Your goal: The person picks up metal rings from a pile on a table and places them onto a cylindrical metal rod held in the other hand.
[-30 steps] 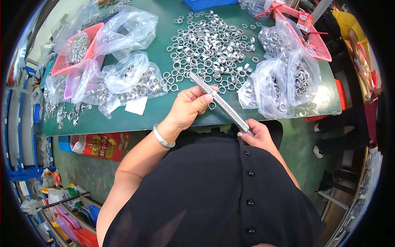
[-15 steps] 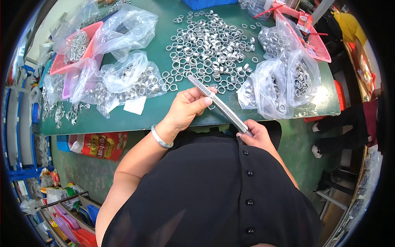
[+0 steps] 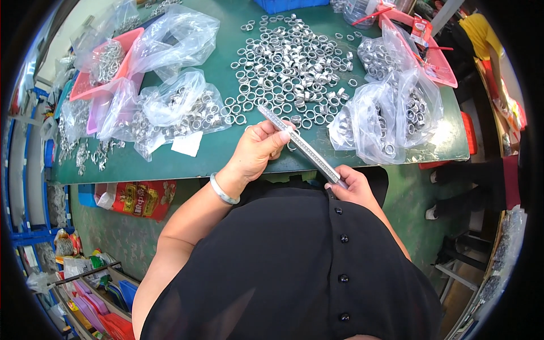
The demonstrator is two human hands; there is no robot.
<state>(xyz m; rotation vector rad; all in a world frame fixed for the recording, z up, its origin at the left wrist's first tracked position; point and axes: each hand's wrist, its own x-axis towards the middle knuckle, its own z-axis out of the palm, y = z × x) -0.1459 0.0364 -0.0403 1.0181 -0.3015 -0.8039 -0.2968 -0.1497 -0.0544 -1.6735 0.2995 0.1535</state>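
Note:
A grey metal ring mandrel with a marked scale slants across the front of my body, over the table's near edge. Its thin end points up and left, its thick end down toward me. My left hand pinches it at the upper part, thumb on top; a ring seems to sit on the rod by the fingertips, partly hidden. Around the thick end my right hand is closed. Beyond the thin tip, many loose silver rings lie spread in a heap on the green table.
Clear bags of rings lie left and right of the heap. Pink baskets stand at the left and far right. A blue bin is at the back. A person in a yellow top is at the right.
Both hands and the mandrel stay almost in place. The view has shifted very slightly, and at the right the other person's feet and legs have moved a little.

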